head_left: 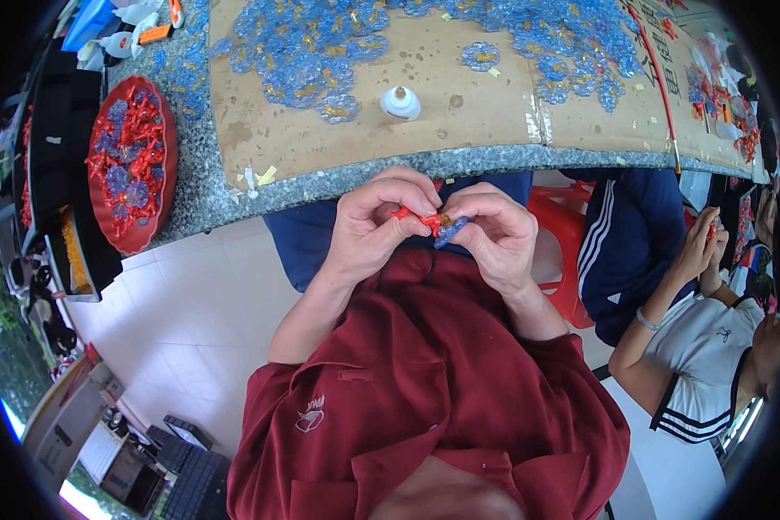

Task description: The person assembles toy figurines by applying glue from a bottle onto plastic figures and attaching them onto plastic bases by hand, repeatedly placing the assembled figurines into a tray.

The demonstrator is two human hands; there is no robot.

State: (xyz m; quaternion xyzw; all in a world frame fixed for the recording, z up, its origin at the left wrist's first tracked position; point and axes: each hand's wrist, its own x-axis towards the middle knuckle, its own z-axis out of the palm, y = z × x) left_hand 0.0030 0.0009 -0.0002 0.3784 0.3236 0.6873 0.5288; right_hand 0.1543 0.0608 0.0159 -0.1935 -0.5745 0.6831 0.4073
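Observation:
My left hand (374, 221) pinches a small red plastic piece (426, 223) between thumb and fingertips. In my right hand (497, 236) is a translucent blue flower-shaped piece (447, 232), pressed against the red one. A bit of gold or amber shows where the two meet. Fingers hide part of both pieces. Both hands are just off the table's near edge, over my lap. Beyond them a white squeeze bottle (400, 105) with a brownish tip stands on the cardboard sheet (321, 147).
Many blue flower pieces with gold centres (308, 56) cover the cardboard's far part. A red tray (166, 178) of red and blue pieces sits left on the granite table (195, 208). A brush (667, 121) lies at right. A co-worker's hands (700, 247) hold something red, right of me.

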